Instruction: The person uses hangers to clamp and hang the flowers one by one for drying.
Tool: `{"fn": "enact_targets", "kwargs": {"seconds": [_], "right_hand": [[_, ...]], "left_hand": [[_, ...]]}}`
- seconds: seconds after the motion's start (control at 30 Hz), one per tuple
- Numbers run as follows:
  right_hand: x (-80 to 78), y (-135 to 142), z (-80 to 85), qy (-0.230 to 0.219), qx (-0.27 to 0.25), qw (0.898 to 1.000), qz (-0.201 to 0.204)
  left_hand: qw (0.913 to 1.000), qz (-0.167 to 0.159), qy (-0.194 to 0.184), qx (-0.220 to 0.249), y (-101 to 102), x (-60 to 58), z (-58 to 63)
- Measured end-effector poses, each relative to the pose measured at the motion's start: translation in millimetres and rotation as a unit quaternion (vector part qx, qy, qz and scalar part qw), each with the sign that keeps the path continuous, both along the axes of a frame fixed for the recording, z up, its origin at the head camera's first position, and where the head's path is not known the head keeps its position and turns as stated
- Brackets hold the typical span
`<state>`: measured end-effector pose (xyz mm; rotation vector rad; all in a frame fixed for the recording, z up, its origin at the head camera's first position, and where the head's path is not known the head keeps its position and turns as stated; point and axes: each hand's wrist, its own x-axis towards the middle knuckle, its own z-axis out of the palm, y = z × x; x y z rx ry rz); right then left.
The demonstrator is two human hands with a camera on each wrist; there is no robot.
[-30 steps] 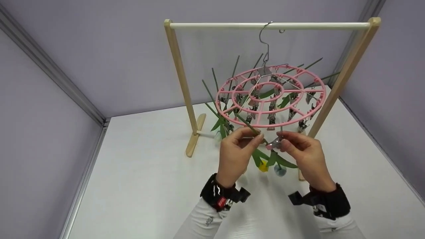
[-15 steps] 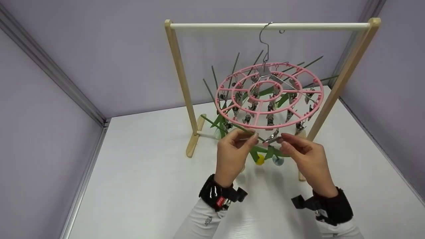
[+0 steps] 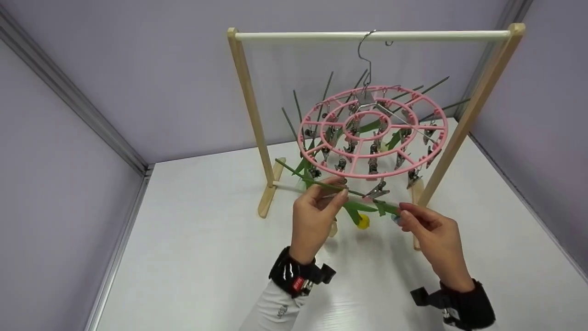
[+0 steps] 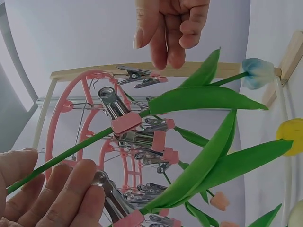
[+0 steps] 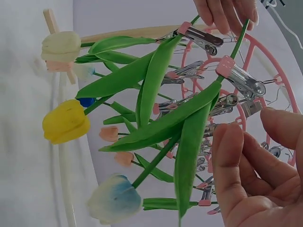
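Note:
An artificial tulip with a blue-and-white bloom (image 5: 115,198) lies sideways, its green stem (image 3: 294,171) gripped by a pink-tipped metal clip (image 5: 242,79). This clip hangs from the front of a round pink hanger (image 3: 367,176). My left hand (image 3: 314,218) pinches the stem on the left of the clip, thumb against fingers. By the leaves on the other side is my right hand (image 3: 434,234), its thumb and fingers apart and holding nothing in the right wrist view. Just beside it, a yellow tulip (image 5: 66,121) hangs from a neighbouring clip.
A wooden rack with a white rail (image 3: 294,35) carries the hanger by its metal hook (image 3: 370,64). Several more tulips, peach and cream among them, hang in clips further back. The rack's left foot (image 3: 271,188) stands on the white table (image 3: 193,257).
My right hand has let go of the clip and moved right and down to the leaves. The left hand has slid slightly left, still pinching the stem; the clip now hangs free, holding the tulip.

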<state>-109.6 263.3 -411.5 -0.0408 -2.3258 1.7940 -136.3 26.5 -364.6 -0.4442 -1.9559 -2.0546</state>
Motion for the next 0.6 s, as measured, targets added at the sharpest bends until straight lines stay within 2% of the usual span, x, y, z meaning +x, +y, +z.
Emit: {"fn": "enact_targets", "kwargs": {"seconds": [0.17,0.43,0.6], "right_hand": [[4.1,6,-9.7,-0.002,0.008,1.000,-0.010],[15.6,12,-32.6,-0.011,0.034,0.999,-0.018],[25.3,17,-41.1,-0.011,0.042,0.999,-0.020]], "left_hand": [[0.9998,0.010,-0.015,-0.007,-12,7.8,-11.7],[0.9975,0.044,-0.029,-0.047,-44,25.9,-46.4],[0.9894,0.085,-0.075,-0.092,-70,42.2,-63.8]]}}
